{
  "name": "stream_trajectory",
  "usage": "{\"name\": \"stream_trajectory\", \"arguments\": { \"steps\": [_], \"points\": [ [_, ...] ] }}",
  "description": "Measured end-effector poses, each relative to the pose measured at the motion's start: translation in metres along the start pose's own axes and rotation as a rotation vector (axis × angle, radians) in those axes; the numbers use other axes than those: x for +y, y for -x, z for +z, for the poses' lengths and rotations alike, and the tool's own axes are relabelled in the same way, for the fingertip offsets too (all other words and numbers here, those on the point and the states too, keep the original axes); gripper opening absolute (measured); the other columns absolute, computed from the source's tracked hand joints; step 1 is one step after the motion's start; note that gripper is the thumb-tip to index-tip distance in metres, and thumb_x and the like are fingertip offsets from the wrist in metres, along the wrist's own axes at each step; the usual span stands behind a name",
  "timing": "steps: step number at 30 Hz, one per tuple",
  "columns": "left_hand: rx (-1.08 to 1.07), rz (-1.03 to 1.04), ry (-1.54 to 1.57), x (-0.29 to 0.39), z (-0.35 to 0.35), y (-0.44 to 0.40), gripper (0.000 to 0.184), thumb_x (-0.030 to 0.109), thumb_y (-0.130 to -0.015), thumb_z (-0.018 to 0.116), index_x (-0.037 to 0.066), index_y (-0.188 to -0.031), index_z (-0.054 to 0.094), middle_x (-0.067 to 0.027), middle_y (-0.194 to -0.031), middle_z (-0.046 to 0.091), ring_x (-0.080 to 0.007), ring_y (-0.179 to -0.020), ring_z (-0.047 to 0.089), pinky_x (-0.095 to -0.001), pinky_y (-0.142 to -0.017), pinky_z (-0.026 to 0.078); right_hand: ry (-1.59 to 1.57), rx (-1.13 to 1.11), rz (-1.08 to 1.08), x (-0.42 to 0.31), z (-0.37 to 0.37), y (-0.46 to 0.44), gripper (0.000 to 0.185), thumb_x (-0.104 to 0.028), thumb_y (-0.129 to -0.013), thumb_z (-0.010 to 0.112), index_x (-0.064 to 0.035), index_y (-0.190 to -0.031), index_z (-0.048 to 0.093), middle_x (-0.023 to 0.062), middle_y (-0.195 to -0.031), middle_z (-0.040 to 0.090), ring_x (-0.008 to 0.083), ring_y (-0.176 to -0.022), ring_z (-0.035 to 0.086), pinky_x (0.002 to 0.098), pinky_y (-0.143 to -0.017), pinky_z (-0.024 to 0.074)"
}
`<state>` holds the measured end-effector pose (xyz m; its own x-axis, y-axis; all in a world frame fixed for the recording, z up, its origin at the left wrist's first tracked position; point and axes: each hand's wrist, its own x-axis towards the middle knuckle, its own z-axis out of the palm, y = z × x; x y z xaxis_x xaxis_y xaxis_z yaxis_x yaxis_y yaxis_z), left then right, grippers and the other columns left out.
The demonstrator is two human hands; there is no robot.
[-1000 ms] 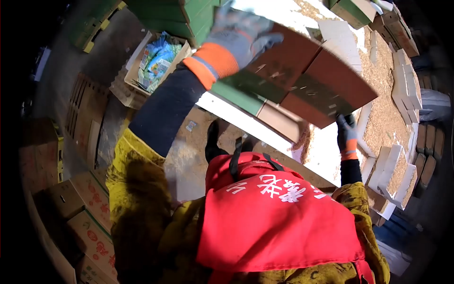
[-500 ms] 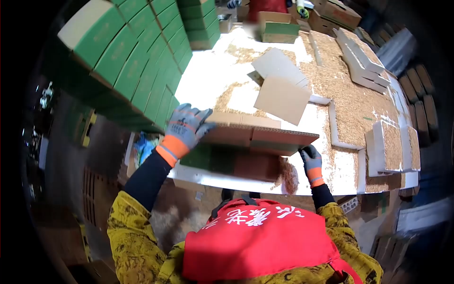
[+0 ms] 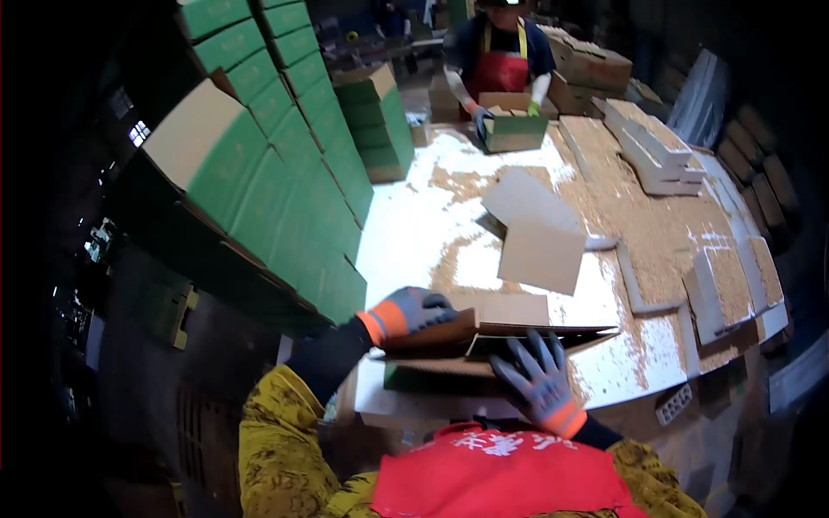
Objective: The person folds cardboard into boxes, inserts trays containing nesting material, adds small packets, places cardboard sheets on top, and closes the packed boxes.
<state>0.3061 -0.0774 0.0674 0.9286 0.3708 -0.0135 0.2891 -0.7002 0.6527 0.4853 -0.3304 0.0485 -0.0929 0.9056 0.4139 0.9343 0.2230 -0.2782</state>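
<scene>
A cardboard box (image 3: 509,308) with green printing on its outside lies at the near edge of the white table, its brown flaps partly folded in. My left hand (image 3: 412,312), in a grey glove with an orange cuff, rests on the left flap, fingers stretched toward the right. On the near side, my right hand (image 3: 540,380) lies with spread fingers over the flaps and the dark gap between them. The inside of the box is mostly hidden. Beyond it, loose cardboard sheets (image 3: 541,256) overlap on the table.
Tall stacks of green boxes (image 3: 302,216) stand at the left. Brown grain-like bits (image 3: 665,216) cover the right of the table (image 3: 397,233), around white blocks (image 3: 725,289). Across it, a co-worker in a red apron (image 3: 496,78) handles another green box (image 3: 515,134).
My right hand has moved from the box's right corner onto its flaps, and my left hand onto the left flap. The flaps have folded inward. The view has tilted up, showing more of the co-worker.
</scene>
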Motion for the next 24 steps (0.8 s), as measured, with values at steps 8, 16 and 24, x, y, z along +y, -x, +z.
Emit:
{"name": "stream_trajectory", "arguments": {
  "steps": [8, 16, 24],
  "points": [
    [0.345, -0.322, 0.038, -0.022, 0.030, 0.034, 0.025, 0.034, -0.082, 0.063, 0.009, -0.085, 0.058, -0.0131, -0.069, 0.060, -0.0301, -0.065, 0.061, -0.0376, -0.061, 0.048, -0.533, -0.068, 0.128, 0.031, -0.049, 0.012, 0.014, -0.005, -0.068, 0.073, -0.0073, -0.074, 0.061, 0.0188, -0.130, 0.050, 0.0376, -0.128, 0.041, 0.0415, -0.100, 0.0403],
    [-0.152, -0.424, 1.069, -0.047, 0.070, -0.019, 0.056, 0.057, -0.093, 0.039, 0.005, -0.102, 0.060, -0.0031, -0.088, 0.060, -0.0128, -0.078, 0.057, -0.0309, -0.068, 0.046, -0.717, -0.262, 0.574, 0.069, 0.062, -0.012, 0.068, -0.025, -0.078, 0.073, -0.0019, -0.133, 0.041, 0.0166, -0.124, 0.055, 0.0227, -0.115, 0.054, 0.0361, -0.097, 0.0441],
    [0.820, -0.039, -0.377, 0.025, 0.109, 0.028, 0.061, 0.035, -0.077, 0.067, 0.003, -0.124, 0.046, -0.0180, -0.124, 0.045, -0.0364, -0.119, 0.039, -0.0513, -0.103, 0.027, 0.169, 0.201, 0.148, 0.034, 0.003, -0.088, 0.054, -0.037, -0.082, 0.063, -0.0117, -0.128, 0.049, 0.0179, -0.127, 0.050, 0.0345, -0.123, 0.042, 0.0462, -0.106, 0.0284]
  ]
}}
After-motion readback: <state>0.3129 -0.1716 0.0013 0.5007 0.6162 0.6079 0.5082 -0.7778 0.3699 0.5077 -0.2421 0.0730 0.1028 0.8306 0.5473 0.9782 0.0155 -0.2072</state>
